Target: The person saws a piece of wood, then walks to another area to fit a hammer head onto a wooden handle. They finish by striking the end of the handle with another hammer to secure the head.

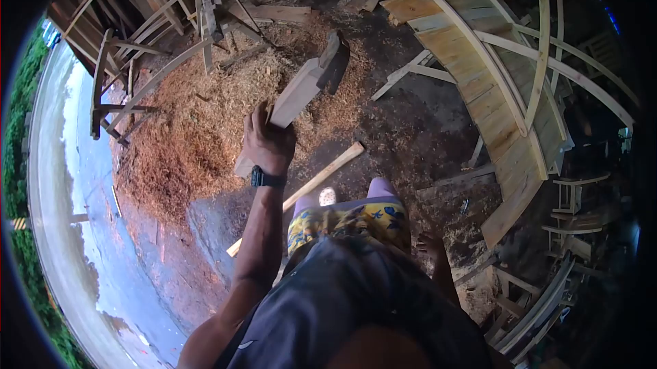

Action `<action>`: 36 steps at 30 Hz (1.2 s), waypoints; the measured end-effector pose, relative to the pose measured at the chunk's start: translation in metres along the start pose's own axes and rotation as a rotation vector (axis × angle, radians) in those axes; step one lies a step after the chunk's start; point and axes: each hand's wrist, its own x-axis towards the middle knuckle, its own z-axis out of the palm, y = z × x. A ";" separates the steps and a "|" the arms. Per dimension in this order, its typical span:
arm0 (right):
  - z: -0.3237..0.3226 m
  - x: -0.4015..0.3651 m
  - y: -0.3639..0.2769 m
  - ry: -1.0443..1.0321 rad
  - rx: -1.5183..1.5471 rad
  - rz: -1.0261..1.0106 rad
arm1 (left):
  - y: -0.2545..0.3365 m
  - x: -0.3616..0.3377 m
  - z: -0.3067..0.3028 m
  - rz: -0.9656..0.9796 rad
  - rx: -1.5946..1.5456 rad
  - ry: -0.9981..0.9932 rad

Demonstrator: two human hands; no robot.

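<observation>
My left hand [269, 142], with a dark watch on its wrist, is wrapped round a pale wooden piece [295, 95]. The piece slants up and to the right, and a dark curved part [335, 62] sits at its far end. Its lower end shows below the hand. My right hand [430, 244] hangs low beside the yellow patterned shorts, with its fingers apart and nothing in them. A long thin wooden stick [325, 175] lies on the ground between the left forearm and the feet.
Wood shavings [198, 123] are heaped at the left, near wooden frames [137, 106]. A large slatted panel [486, 88] with curved strips stands at the right. More wooden frames [575, 229] are at the lower right. A wet road [68, 184] runs along the far left.
</observation>
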 end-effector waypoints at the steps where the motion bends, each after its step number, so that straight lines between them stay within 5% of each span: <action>1: -0.001 0.002 -0.006 0.013 0.018 0.005 | 0.001 0.015 0.007 0.024 0.017 0.089; 5: -0.001 0.016 -0.043 0.044 -0.093 0.159 | -0.006 0.054 0.045 0.055 0.125 0.205; 7: 0.024 -0.012 -0.105 -0.025 -0.413 0.105 | -0.003 0.073 0.064 0.036 0.126 0.223; 8: 0.028 0.002 -0.113 -0.021 -0.301 0.156 | -0.003 0.082 0.074 0.038 0.125 0.239; 11: -0.011 0.146 -0.042 -0.255 -0.053 0.086 | -0.011 0.113 0.113 0.034 0.133 0.251; 14: 0.059 0.091 -0.205 -0.066 -0.280 0.071 | -0.012 0.153 0.155 0.025 0.127 0.247; 15: 0.051 0.132 -0.208 -0.075 -0.276 0.069 | -0.015 0.165 0.171 0.032 0.133 0.250; 17: 0.030 0.237 -0.202 -0.414 -0.644 -0.380 | -0.020 0.195 0.205 0.006 0.202 0.188; 18: 0.045 0.254 -0.226 -0.408 -0.618 -0.391 | -0.021 0.211 0.221 0.048 0.208 0.187; 20: 0.083 0.268 -0.292 -0.096 -0.286 0.047 | -0.024 0.239 0.251 0.048 0.211 0.065; 22: 0.099 0.278 -0.375 -0.160 -0.423 -0.048 | -0.043 0.256 0.283 -0.031 0.269 -0.119; 24: 0.100 0.315 -0.432 -0.242 -0.601 -0.348 | -0.037 0.275 0.305 -0.205 0.322 -0.314; 27: 0.114 0.259 -0.559 -0.267 -0.425 -0.447 | -0.009 0.313 0.329 -0.369 0.378 -0.463; 30: 0.113 0.270 -0.603 -0.298 -0.451 -0.625 | -0.012 0.344 0.363 -0.386 0.313 -0.579; 36: 0.118 0.269 -0.669 -0.294 -0.335 -0.507 | 0.015 0.428 0.431 -0.316 0.166 -0.865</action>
